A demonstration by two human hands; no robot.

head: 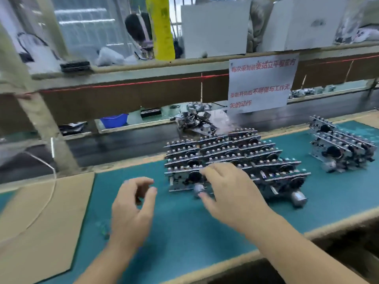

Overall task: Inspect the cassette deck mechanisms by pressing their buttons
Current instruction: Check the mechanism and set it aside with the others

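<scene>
The right hand [229, 193] is reaching in from the lower right, palm down, with fingers spread and loosely bent over the near left corner of the deck stack [231, 160] at frame centre. Its fingertips are lying over the nearest deck's button row and its thumb is pointing left by a small motor [199, 189]; motion blur is hiding whether anything is actually pinched, so I cannot tell its grip. The left hand [133, 208] is hovering above the green mat [184, 232] at lower centre, apart from the stack, its fingers curling loosely toward the thumb and holding nothing.

Bare mat is lying between the left hand and the stack and along the near table edge. A cardboard sheet [41, 222] is covering the lower left. A second, smaller deck stack [340, 148] is sitting at the right edge, well apart from the first. Behind, a loose heap of parts [196, 117] is resting on the back ledge, a blue bin [113, 119] is sitting left of it with contents unseen, and a paper notice [260, 83] is hanging from the shelf above.
</scene>
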